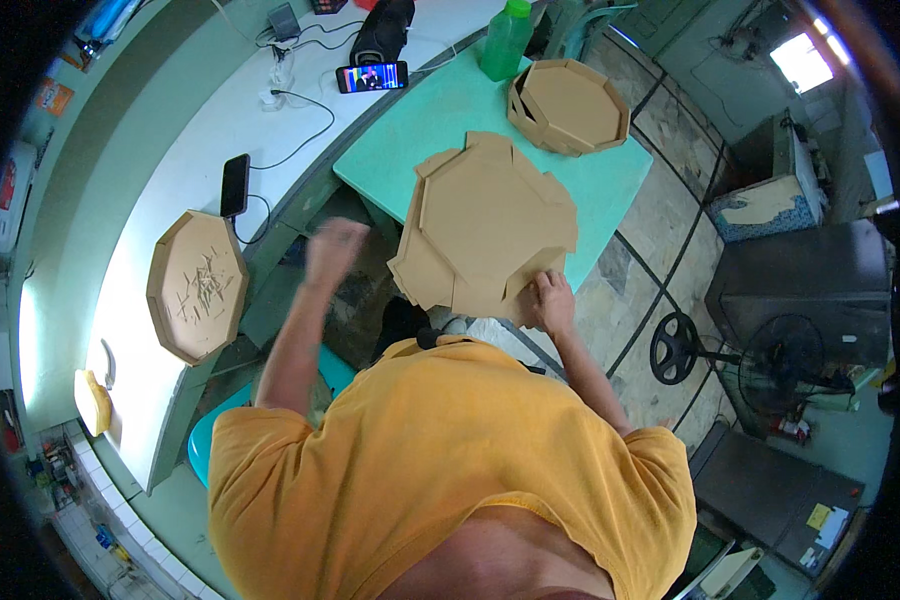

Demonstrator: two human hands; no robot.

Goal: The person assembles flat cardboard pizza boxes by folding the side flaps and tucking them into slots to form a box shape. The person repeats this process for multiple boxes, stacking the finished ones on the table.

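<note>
A flat brown octagonal cardboard box blank [495, 215] lies on the green table [380, 150] in front of me; its stepped edges suggest more than one layer. My right hand [550, 300] has curled fingers gripping the flap at its near right corner. Off to the left of the blank, my left hand [335, 247] is raised in the air and smeared by motion. It touches nothing that I can see, and its fingers cannot be made out. Folded octagonal cardboard trays [575, 105] sit stacked at the table's far right corner.
An octagonal tray [165, 290] with thin cardboard scraps [205, 288] rests on the white counter [185, 180]. Nearby are a cabled black phone [235, 185] and a second phone [372, 77] with a lit screen. A green bottle [507, 42] stands behind the trays; a black fan [790, 365] is at right.
</note>
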